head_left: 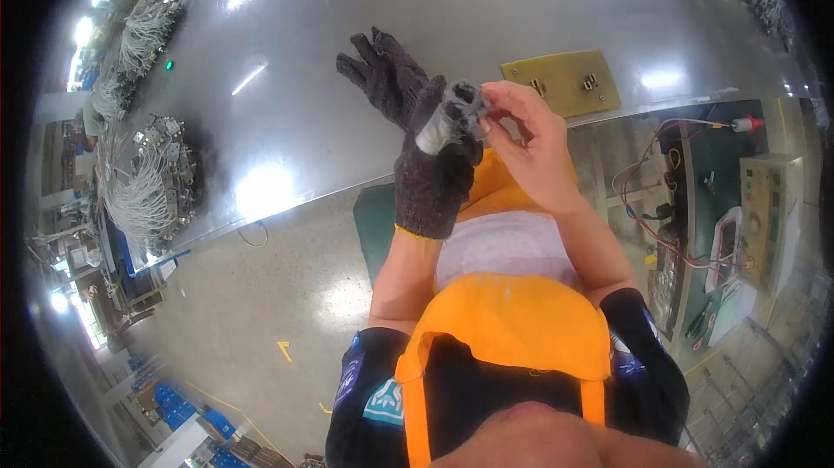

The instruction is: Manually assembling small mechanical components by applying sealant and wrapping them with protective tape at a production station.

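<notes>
My left hand wears a dark knitted glove with a yellow cuff. It holds a small grey cylindrical part between thumb and palm, the other fingers spread upward. My bare right hand meets it from the right, its fingertips pinching the dark upper end of the same part. Both hands are raised above the edge of a shiny metal table. An orange apron covers my chest below them.
A brass-coloured plate with small fittings lies on the table to the right of the hands. Bundles of white wires with connectors lie at the table's left. A bench with a beige test instrument and red leads stands at right.
</notes>
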Motion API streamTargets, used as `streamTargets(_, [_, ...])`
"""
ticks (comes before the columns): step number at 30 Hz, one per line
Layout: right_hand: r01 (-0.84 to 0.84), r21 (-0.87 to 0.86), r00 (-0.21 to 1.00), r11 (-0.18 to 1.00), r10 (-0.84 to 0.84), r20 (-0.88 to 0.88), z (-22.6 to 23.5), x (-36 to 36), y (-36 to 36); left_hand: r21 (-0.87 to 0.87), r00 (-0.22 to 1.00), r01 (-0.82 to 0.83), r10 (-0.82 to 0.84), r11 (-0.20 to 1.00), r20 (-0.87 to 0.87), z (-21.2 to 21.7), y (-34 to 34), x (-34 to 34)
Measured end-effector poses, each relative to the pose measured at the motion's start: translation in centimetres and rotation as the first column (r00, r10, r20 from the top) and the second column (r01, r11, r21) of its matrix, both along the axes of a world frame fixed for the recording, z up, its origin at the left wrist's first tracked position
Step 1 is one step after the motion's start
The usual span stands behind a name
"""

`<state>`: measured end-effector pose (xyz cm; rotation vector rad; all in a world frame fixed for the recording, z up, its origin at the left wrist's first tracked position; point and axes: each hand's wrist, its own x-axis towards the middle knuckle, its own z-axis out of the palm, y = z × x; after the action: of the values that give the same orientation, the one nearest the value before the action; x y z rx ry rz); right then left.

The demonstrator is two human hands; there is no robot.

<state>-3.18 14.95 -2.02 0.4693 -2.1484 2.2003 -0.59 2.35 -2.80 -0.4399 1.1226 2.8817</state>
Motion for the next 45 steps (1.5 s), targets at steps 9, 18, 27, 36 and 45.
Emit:
streamTargets(9, [-0.092, -0.152, 0.976, 0.984, 0.119, 0.181, -0.3, -1.6, 0.7, -0.291, 0.992, 0.01, 0.027, 0.957, 0.122, 3.0, 0.1, -0.7])
streamTargets(18, [0.08, 0.409, 0.996, 0.909, -0.054, -0.074, -0.2, -1.8, 0.2, -0.418, 0.989, -0.145, 0.13, 0.897, -0.064, 0.5, 0.7, -0.4])
streamTargets(27, [0.001, 0.19, 1.0, 0.982, -0.006, 0.025, -0.6, -1.4, 0.6, -0.373, 0.991, -0.117, 0.086, 0.92, -0.1, 1.2, 0.9, -0.6])
streamTargets(36, [0.034, 0.157, 0.982, 0.987, -0.004, -0.187, -1.0, -1.4, 0.9, 0.23, 0.999, 0.036, -0.043, 0.973, 0.027, 0.5, -0.7, -0.2])
streamTargets(45, [-0.187, -0.239, 0.937, 0.953, 0.246, 0.247, -0.5, -1.2, 0.4, -0.017, 0.998, -0.053, 0.052, 0.998, -0.048, 1.0, 0.0, 0.1])
